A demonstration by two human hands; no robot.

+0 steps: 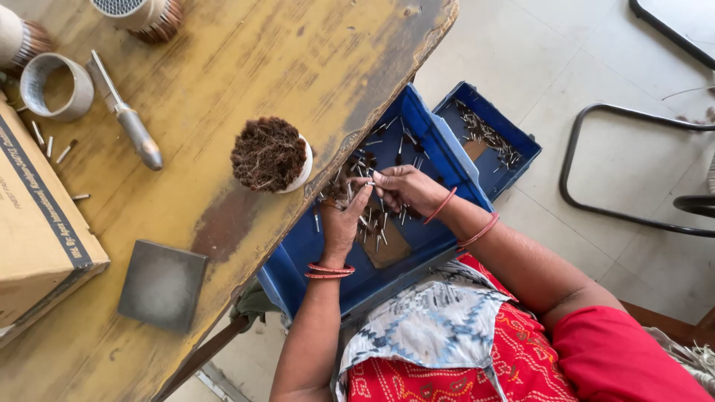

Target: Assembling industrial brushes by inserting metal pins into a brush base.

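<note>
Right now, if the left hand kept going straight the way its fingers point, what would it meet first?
Probably the small metal pins in the blue tray, then the table edge. The left hand points up toward the right hand; depth is unclear.

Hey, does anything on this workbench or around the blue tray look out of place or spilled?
A few small metal pins lie loose on the yellow table, beside the metal ring, apart from the pile in the blue tray where both hands work. The table's surface is worn and stained. Nothing else stands out.
</note>
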